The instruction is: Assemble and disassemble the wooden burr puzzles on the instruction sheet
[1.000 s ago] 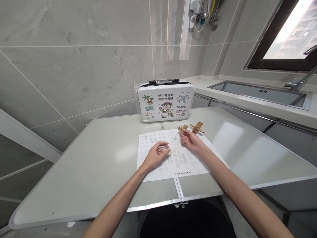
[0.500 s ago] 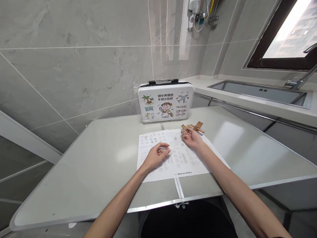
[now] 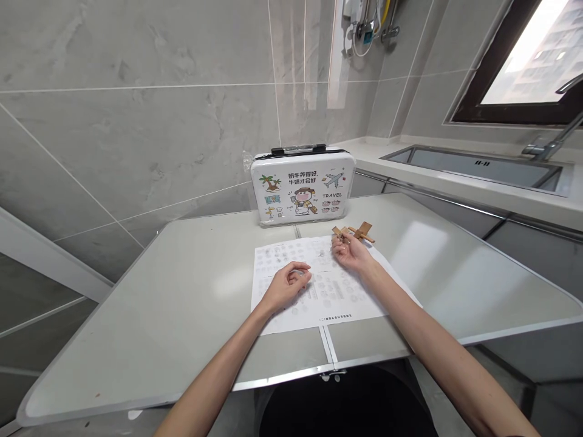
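Note:
A printed paper sheet (image 3: 291,318) lies on the table under both hands. My left hand (image 3: 286,285) rests on its middle, fingers loosely curled, a gap between them and the thumb, with nothing in it. At the sheet's far right corner, my right hand (image 3: 350,252) is turned partly palm up. Its fingers are closed at the near left end of a small brown wooden piece of crossed slats (image 3: 364,231). The fingers hide part of that wood, and its exact kind is unclear.
A white carry case (image 3: 300,188) with cartoon prints and a black handle stands upright behind the sheet. The pale folding table (image 3: 191,291) has a centre seam and a metal-edged front. At the right are a counter with a sink (image 3: 478,167) and a tap (image 3: 553,145).
The whole view shifts very slightly. Both hands keep nearly the same place and pose, and the wooden piece stays at the right hand.

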Demonstrator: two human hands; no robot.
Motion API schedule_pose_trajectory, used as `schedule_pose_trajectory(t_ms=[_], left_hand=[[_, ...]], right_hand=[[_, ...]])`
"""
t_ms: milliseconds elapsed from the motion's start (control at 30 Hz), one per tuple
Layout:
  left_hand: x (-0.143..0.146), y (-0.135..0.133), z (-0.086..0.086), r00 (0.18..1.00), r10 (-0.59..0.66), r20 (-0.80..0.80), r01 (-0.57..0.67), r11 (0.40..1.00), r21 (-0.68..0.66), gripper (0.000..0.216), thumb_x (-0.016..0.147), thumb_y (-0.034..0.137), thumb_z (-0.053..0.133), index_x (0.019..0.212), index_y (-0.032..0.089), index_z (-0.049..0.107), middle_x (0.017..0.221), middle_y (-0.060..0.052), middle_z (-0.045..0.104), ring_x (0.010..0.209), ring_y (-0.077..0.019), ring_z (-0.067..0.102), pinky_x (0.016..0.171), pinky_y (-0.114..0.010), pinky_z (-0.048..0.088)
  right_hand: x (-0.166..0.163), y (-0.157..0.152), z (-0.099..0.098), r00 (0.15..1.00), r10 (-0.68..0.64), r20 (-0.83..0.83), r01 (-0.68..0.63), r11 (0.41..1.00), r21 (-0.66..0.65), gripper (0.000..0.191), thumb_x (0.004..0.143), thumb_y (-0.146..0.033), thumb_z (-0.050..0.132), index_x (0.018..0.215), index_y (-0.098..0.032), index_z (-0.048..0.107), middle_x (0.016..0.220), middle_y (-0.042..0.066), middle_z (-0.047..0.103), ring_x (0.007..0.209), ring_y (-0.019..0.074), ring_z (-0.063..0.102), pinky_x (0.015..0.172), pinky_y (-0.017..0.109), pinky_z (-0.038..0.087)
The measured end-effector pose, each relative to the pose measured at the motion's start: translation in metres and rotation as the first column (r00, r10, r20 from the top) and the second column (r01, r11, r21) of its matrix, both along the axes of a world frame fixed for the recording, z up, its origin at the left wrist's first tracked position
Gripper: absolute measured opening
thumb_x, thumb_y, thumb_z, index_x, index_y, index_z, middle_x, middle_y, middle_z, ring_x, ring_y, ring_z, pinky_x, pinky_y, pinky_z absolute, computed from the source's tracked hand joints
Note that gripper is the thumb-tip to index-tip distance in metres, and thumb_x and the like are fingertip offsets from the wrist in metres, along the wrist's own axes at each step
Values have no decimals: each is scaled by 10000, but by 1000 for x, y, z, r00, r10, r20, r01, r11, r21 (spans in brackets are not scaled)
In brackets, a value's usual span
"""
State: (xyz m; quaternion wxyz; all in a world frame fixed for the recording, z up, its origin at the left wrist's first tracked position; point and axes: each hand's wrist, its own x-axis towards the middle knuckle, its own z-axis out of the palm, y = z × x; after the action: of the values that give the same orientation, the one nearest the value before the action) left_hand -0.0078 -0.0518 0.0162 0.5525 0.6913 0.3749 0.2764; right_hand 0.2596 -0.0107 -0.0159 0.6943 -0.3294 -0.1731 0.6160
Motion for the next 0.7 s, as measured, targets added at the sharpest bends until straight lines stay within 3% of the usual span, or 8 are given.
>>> schedule_pose_trajectory(t_ms=[133, 267, 433, 700], left_hand=[[0, 1, -2, 1000, 3, 7, -3, 1000, -10, 512, 893, 599, 748, 1196, 191, 692, 705, 11, 623, 679, -151, 608, 621, -277, 433], [1, 2, -3, 998, 15, 62, -14, 1000, -16, 473, 883, 586, 765, 1136, 191, 705, 799, -17, 673, 684, -142, 620, 656, -287, 464], [0, 4, -1, 994, 46, 99, -46, 999, -1, 454, 881, 602, 760, 1061, 188, 717, 912, -58, 721, 672, -133, 617, 664, -296, 486], [-2, 9, -2, 992, 95, 78, -97, 995, 22, 447, 922, 623, 706, 1024, 187, 708, 875, -45, 702, 659, -127, 594, 645, -275, 468]], right_hand=[[-15, -18, -5, 979, 84, 184, -81, 996, -22, 300, 979, -380, 713, 824, -234, 501, 655, -36, 506, 476, 87, 443, 380, 180, 399], [-33, -33, -11, 905, 107, 412, -117, 993, -2, 380, 895, -528, 798, 868, -215, 584, 711, -7, 603, 501, 107, 515, 392, 215, 416], [-49, -42, -15, 741, 67, 668, -133, 990, 48, 472, 892, -664, 734, 813, -227, 576, 622, -42, 570, 422, 103, 446, 370, 235, 316], [-55, -57, -7, 431, -107, 896, -112, 979, 171, 406, 969, -602, 615, 783, -243, 576, 589, -29, 545, 528, 164, 479, 544, 307, 387]])
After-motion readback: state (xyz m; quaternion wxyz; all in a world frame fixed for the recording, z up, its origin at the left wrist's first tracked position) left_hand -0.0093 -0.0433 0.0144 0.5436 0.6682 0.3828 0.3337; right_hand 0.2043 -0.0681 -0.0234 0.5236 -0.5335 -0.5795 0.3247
